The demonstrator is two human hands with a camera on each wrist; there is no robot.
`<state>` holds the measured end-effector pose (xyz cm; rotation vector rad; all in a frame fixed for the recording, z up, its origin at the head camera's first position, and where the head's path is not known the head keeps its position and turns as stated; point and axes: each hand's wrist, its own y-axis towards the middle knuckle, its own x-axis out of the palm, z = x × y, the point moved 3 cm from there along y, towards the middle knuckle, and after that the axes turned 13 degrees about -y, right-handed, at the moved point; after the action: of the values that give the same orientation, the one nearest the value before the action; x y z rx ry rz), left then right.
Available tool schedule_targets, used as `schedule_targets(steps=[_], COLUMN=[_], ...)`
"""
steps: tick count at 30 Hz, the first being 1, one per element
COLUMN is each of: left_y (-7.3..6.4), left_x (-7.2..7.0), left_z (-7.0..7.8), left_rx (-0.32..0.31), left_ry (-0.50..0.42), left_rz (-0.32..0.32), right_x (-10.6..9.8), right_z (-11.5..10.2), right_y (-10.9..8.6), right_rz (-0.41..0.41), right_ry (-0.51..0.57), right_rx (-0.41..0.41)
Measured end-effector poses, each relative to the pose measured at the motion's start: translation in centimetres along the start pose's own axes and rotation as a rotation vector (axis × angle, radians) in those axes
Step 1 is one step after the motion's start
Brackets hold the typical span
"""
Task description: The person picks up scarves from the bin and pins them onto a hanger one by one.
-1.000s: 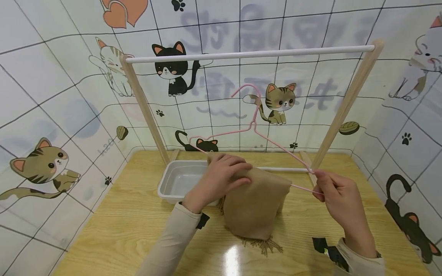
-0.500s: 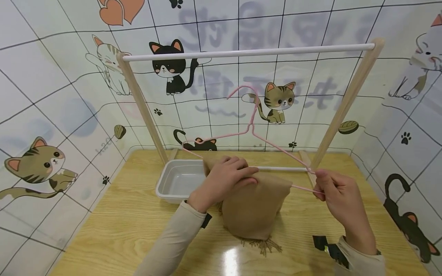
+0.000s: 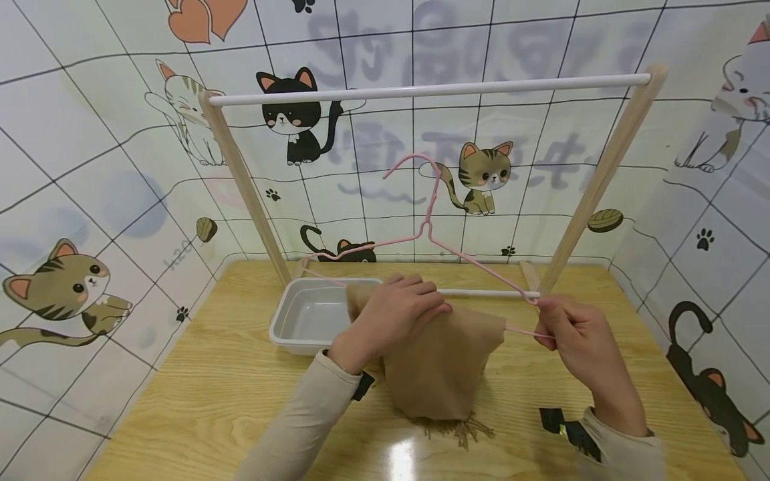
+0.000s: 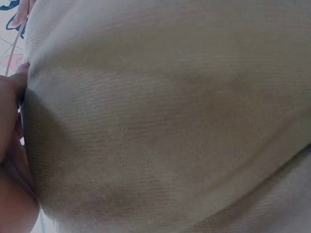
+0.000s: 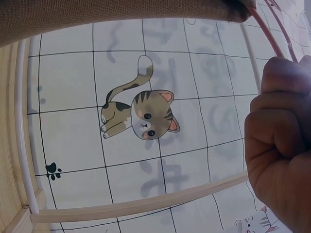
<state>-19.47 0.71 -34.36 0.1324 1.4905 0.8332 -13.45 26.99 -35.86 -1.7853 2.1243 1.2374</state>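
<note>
- The right grip [image 3: 580, 344] is closed round the right end of the pink hanger [image 3: 430, 207], where its sloping arm meets the lower bar; that corner seems chosen to steady the frame while leaving the bar's length free.
- The left grip [image 3: 394, 314] has its fingers bent over the folded top edge of the brown cloth [image 3: 442, 364], probably so the fold does not slip; how firmly they press, I cannot tell.
- The cloth hangs over the hanger's lower bar, fringed end down above the near part of the table [image 3: 198, 394]; whether the fringe touches is unclear. Bare bar shows at both ends, so the cloth has room to lie either way.
- The hanger is tilted, hook up and pointing left, below and apart from the rail [image 3: 430, 91] of the rack at the far side. Held out in front like this, it likely leaves both hands space.
- The white tub [image 3: 315, 319] sits at far left, partly behind the cloth, likely within easy reach.
</note>
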Motion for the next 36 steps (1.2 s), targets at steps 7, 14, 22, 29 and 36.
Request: schedule_targets(steps=[7, 14, 22, 29, 36], left_y=[0.1, 0.3, 1.7, 2.6, 2.8], left_x=[0.1, 0.4, 1.9, 2.9, 2.9], left_z=[0.4, 2.2, 4.6, 5.5, 5.5], left_rx=[-0.021, 0.041, 0.092, 0.043, 0.05], left_ry=[0.008, -0.033, 0.01, 0.105, 0.1], left_rz=[-0.035, -0.026, -0.073, -0.074, -0.079], right_x=[0.2, 0.1, 0.3, 0.2, -0.1], right_z=[-0.1, -0.1, -0.5, -1.0, -0.9], right_y=[-0.1, -0.2, -0.3, -0.5, -0.5], right_rz=[0.019, 0.039, 0.037, 0.052, 0.066], right_ry=[-0.01, -0.022, -0.021, -0.02, -0.021], right_rx=[-0.011, -0.019, -0.043, -0.034, -0.031])
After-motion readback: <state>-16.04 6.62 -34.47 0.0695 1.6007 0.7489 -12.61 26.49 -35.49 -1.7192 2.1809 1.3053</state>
